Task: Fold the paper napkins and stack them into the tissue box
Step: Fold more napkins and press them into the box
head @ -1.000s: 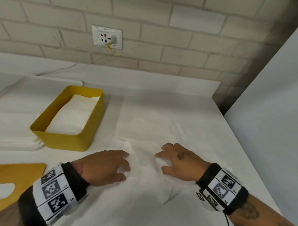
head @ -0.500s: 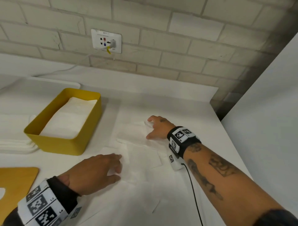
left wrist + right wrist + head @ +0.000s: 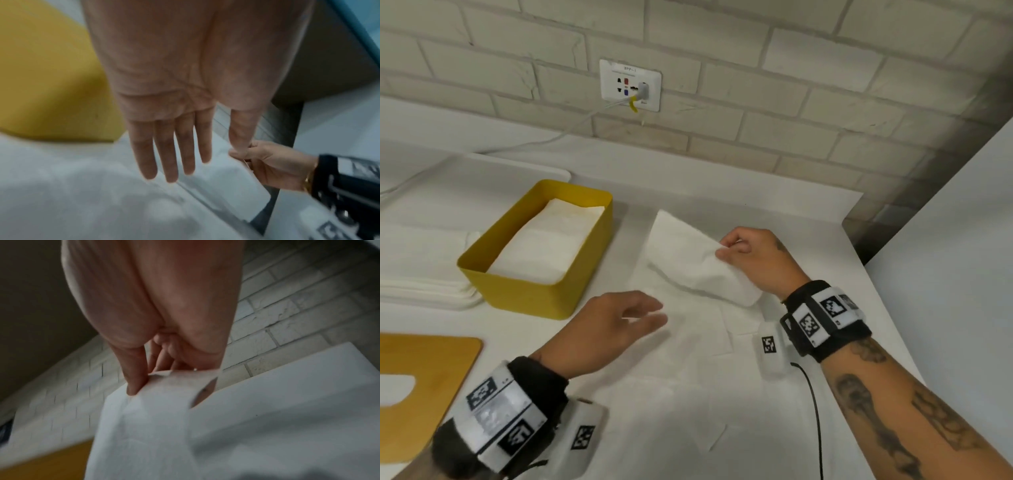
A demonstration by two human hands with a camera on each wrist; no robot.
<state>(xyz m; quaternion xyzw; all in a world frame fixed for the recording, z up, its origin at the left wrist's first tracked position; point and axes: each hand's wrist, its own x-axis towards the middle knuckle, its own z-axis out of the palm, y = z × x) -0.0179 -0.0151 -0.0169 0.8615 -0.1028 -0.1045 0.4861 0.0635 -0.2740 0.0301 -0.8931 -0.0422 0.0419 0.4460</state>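
- Right now, the right hand point(image 3: 755, 260) is pinching one edge of a napkin point(image 3: 688, 263) between thumb and fingers, holding it lifted off the table point(image 3: 808, 233).
- Seen from the right wrist, the fingers point(image 3: 135, 378) are curling onto the napkin's point(image 3: 156, 418) top edge while the sheet is hanging down below them.
- That napkin is hanging just right of the box point(image 3: 534, 294), not touching it, with its far corner pointing toward the brick wall point(image 3: 791, 85).
- The left hand point(image 3: 606, 329) is hovering in front of the box, palm down, grasping nothing; its fingers point(image 3: 164, 151) are lying straight and slightly spread in the left wrist view.
- More napkins are lying flat on the table in front of the box, beneath both hands; their edges are hard to tell apart against the white surface.
- The box, yellow and open-topped, is holding a stack of folded napkins point(image 3: 551, 243) inside it.
- A second pile point(image 3: 424, 291) of white sheets is sitting just left of the box.
- A flat yellow lid point(image 3: 421, 387) with a cut-out is lying in front of the box, to its left.
- A wall socket point(image 3: 630, 85) with a cable plugged in is sitting on the bricks behind the box.
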